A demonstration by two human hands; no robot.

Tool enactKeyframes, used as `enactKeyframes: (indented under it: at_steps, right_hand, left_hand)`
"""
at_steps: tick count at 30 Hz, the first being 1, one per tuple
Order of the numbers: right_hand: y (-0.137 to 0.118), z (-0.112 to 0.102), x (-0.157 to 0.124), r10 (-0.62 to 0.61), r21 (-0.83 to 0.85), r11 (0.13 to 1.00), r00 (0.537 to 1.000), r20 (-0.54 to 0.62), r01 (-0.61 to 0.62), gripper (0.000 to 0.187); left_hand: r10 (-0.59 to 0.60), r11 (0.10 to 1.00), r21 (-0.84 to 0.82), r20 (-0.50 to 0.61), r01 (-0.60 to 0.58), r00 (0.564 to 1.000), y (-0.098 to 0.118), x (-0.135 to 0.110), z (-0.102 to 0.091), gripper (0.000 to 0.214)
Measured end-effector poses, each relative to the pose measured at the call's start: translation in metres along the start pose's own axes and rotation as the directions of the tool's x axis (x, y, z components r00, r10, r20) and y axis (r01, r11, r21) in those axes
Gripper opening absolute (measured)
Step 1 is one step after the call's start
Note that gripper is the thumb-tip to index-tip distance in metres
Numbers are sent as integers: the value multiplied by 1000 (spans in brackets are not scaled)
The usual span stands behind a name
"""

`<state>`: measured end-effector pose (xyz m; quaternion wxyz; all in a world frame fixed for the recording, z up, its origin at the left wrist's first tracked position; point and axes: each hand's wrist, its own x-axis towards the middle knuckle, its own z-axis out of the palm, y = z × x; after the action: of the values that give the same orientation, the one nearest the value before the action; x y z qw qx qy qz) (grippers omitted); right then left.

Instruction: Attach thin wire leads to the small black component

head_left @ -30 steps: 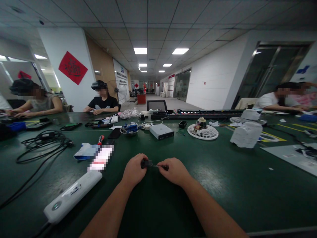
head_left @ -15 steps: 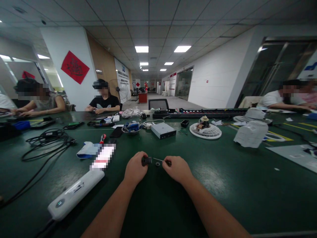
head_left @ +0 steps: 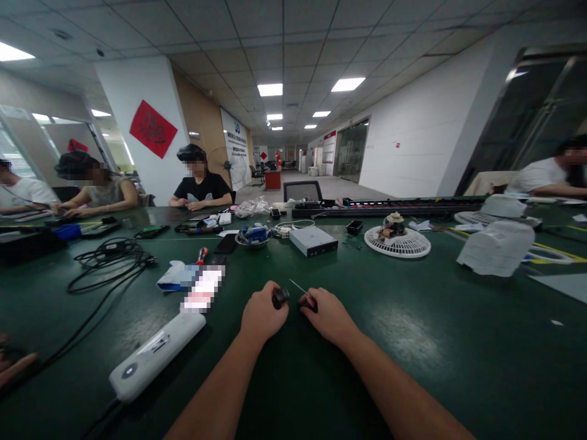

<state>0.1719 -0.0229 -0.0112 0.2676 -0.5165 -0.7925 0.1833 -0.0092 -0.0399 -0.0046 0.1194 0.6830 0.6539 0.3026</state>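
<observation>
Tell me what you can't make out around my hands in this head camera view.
Head view only:
The black piece in your left hand: fingers hide part of it.
The dark piece at your right hand: fingers hide most of it.
The flat item left of your hands: pixel blur hides it.
Another person's hand: cut off by the left edge.

Left hand: bare, broad across the back, knuckles rounded; nails too small to make out from this view.
Right hand: bare, same broad back, fingers short-looking at this angle, though the wide lens may distort them.
Left forearm: bare from wrist to lower frame edge, tapering toward the wrist, smooth in outline.
Right forearm: bare likewise, tapered the same way, running off the lower frame edge.
Markings: none made out on either arm; fine skin detail is lost in the dim light.
</observation>
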Motion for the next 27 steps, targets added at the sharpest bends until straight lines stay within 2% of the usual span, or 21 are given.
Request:
enactKeyframes:
  at_steps: [4,10,13,16,21,24,27]
  right_hand:
    - [3,-2,-1,0,86,996,1000,-24,2,22]
    - [10,-5,-5,23,230,973,998,-66,-8,16]
    - [19,-3,-3,74,282,958,993,-94,-45,12]
    - [24,0,0,143,418,904,985,-94,-92,13]
    - [18,-1,0,161,680,729,985,-61,-77,28]
    - [11,-4,-1,134,738,673,989,-54,-51,37]
    - [7,-6,-2,108,742,670,993,-52,-35,40]
  left_hand:
    - [-23,998,57,48,21,999,5,-2,-4,23]
    - [-20,989,145,153,-2,988,13,-4,-8,19]
    - [-8,983,180,168,-22,986,14,-4,-8,19]
    - [11,976,210,196,-53,981,14,-4,-9,24]
    - [48,961,256,230,-107,972,15,-5,-10,24]
    - [78,960,245,232,-136,970,14,-5,-10,23]
    - [116,951,255,237,-177,965,12,-6,-10,24]
